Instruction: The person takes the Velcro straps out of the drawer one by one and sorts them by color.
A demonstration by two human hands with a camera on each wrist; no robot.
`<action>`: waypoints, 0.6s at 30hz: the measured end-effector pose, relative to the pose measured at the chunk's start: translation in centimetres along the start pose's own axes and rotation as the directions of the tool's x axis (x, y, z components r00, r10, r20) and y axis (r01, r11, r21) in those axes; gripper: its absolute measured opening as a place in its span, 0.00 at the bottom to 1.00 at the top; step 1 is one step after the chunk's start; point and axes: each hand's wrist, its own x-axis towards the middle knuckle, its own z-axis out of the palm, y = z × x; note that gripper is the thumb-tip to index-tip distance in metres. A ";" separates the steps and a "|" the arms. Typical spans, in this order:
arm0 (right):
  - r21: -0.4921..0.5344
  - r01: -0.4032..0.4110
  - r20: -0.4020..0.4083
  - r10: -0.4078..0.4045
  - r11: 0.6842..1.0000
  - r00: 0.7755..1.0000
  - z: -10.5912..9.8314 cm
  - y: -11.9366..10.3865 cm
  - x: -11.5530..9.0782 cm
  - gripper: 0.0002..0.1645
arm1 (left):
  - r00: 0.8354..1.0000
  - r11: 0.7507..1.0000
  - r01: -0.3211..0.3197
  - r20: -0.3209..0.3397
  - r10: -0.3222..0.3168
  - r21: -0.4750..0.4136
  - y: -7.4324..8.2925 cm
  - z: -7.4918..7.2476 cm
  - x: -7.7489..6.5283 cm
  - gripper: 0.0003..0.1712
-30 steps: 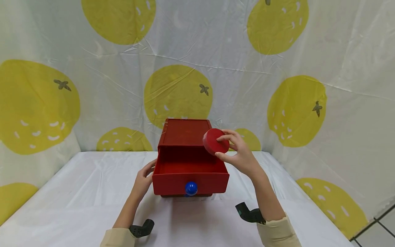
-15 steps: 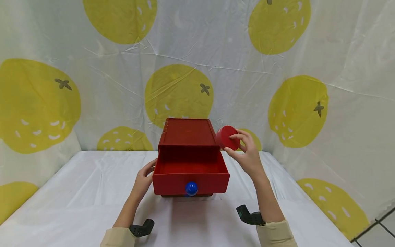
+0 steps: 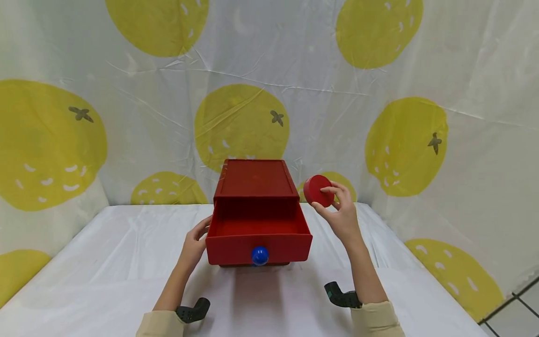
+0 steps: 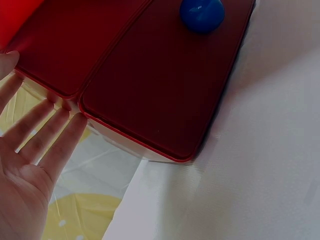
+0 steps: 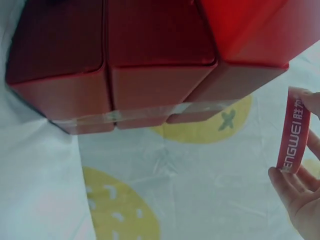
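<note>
In the head view a red drawer cabinet (image 3: 257, 180) stands mid-table with its top drawer (image 3: 236, 251) pulled out. No object shows in the part of the drawer interior that is visible. My right hand (image 3: 347, 220) pinches a red disc (image 3: 317, 191) by its edge, thumb below and fingers on its face, in the air right of the cabinet. White lettering runs along the rim of that disc (image 5: 294, 132) in the right wrist view. My left hand (image 4: 25, 172) has its fingers straight, fingertips against the cabinet's left side.
A blue knob (image 3: 259, 256) sticks out from the pulled-out drawer. White cloth (image 3: 126, 267) covers the table. Behind it hangs a curtain (image 3: 320, 117) printed with yellow fruit. Black wrist cameras (image 3: 193, 311) sit at both sleeve cuffs.
My right hand has carried the red disc rightward, from over the drawer's right edge to beside the cabinet. The left hand stays at the cabinet's side, and the drawer remains out.
</note>
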 end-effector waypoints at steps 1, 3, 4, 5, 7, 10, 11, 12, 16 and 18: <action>-0.004 -0.004 -0.013 0.004 1.000 1.000 -0.1 0.2 0.1 0.22 | 1.000 1.000 -0.002 0.003 0.002 0.000 0.1 0.0 0.0 0.27; -0.015 -0.014 -0.032 0.014 1.000 0.999 -0.1 0.7 0.2 0.22 | 1.000 1.000 -0.006 0.002 0.006 0.002 0.1 0.0 0.1 0.27; -0.021 -0.021 -0.039 0.020 1.000 0.999 -0.2 1.0 0.2 0.22 | 1.000 1.000 -0.008 0.002 0.008 0.001 0.1 0.0 0.1 0.27; -0.028 -0.027 -0.044 0.026 0.999 0.999 -0.2 1.3 0.3 0.22 | 1.000 1.000 -0.008 0.000 0.008 0.000 0.1 0.0 0.2 0.27; -0.045 -0.044 -0.050 0.042 0.998 0.998 -0.1 1.9 0.3 0.22 | 1.000 1.000 -0.007 -0.003 0.007 -0.004 0.2 -0.1 0.2 0.27; -0.059 -0.058 -0.061 0.054 0.997 0.997 0.0 2.7 0.3 0.23 | 1.000 1.000 -0.012 0.002 0.012 -0.013 0.2 -0.1 0.2 0.27; -0.061 -0.060 -0.066 0.056 0.996 0.996 0.0 2.9 0.3 0.23 | 1.000 1.000 -0.016 0.005 0.016 -0.016 0.2 -0.1 0.2 0.27; -0.064 -0.063 -0.072 0.058 0.996 0.996 0.0 3.2 0.2 0.23 | 1.000 1.000 -0.021 0.007 0.021 -0.016 0.2 -0.1 0.1 0.27; -0.084 -0.066 -0.091 0.059 0.994 0.994 0.2 4.3 -0.1 0.23 | 1.000 1.000 -0.028 0.006 0.028 -0.012 0.0 0.0 0.0 0.27; -0.098 -0.069 -0.100 0.059 0.993 0.993 0.3 4.9 -0.3 0.23 | 0.999 0.999 -0.032 0.000 0.032 -0.007 0.0 0.0 -0.1 0.27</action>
